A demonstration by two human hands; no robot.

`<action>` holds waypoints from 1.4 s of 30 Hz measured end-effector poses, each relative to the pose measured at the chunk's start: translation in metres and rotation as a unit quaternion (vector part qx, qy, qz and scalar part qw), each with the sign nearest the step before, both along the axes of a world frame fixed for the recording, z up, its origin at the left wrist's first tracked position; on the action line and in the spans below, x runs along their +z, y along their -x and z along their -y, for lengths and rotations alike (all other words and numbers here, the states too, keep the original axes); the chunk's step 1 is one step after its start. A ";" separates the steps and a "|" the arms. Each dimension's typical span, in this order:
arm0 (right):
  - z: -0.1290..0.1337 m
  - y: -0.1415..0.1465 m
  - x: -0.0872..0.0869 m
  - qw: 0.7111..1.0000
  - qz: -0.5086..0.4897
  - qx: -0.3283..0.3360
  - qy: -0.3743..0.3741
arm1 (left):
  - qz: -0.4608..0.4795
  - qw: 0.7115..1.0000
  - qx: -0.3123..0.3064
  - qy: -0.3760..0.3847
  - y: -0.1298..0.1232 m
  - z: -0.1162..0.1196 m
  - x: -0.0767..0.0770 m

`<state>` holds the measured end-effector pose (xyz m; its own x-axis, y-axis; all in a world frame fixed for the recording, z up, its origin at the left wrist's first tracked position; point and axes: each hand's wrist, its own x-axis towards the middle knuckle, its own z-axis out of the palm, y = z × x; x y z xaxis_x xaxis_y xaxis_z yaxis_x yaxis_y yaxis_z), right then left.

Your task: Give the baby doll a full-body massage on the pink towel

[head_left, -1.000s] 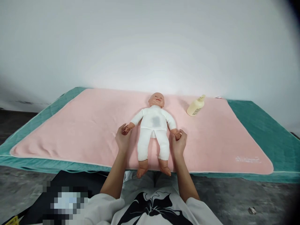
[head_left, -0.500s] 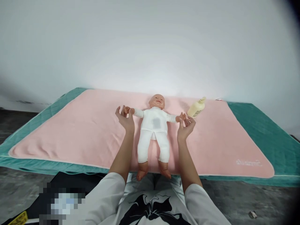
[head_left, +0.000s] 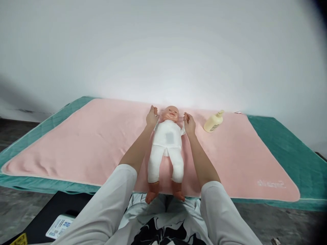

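Observation:
A baby doll point(head_left: 168, 134) in a white top and white trousers lies face up on a pink mat point(head_left: 102, 136), its bare feet at the mat's near edge. My left hand point(head_left: 152, 117) is closed round the doll's hand on the left, beside its head. On the other side of the head, my right hand point(head_left: 189, 123) grips the doll's other hand. Both doll arms are bent upward, and my hands partly hide them.
A pale yellow pump bottle point(head_left: 213, 121) stands tilted in view on the mat, right of my right hand. Green padding point(head_left: 293, 143) shows around the mat. A white labelled packet point(head_left: 60, 225) lies on a black surface at the lower left.
Both my hands have moved inward and up toward the doll's head, bringing its arms from stretched out sideways to bent up beside the head. The camera view has shifted slightly.

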<state>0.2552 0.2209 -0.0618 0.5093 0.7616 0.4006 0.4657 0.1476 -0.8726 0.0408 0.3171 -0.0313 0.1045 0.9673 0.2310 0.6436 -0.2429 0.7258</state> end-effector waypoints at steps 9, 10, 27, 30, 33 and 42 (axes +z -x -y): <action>-0.015 -0.005 -0.013 0.993 -0.015 0.023 0.115 | -0.148 0.984 -0.049 0.088 -0.009 -0.010 -0.010; -0.016 -0.005 -0.014 0.992 -0.018 0.021 0.120 | -0.152 0.983 -0.050 0.091 -0.009 -0.010 -0.010; -0.008 -0.008 -0.012 0.991 -0.035 0.012 0.130 | -0.147 0.982 -0.056 0.104 -0.011 -0.021 -0.018; -0.010 -0.007 -0.013 0.990 -0.046 0.001 0.134 | -0.124 0.986 -0.047 0.098 -0.008 -0.019 -0.018; -0.009 -0.009 -0.015 0.990 -0.057 -0.013 0.132 | -0.092 0.992 -0.027 0.082 -0.004 -0.014 -0.018; 0.008 -0.022 -0.006 0.993 -0.088 -0.065 0.037 | 0.167 0.982 0.078 -0.043 0.019 0.003 0.015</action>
<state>0.2774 0.2133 -0.0681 0.6632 0.7083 0.2418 0.3158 0.0281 -0.9484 0.0221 0.3139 -0.0164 -0.1390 0.9410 0.3085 0.4083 -0.2294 0.8836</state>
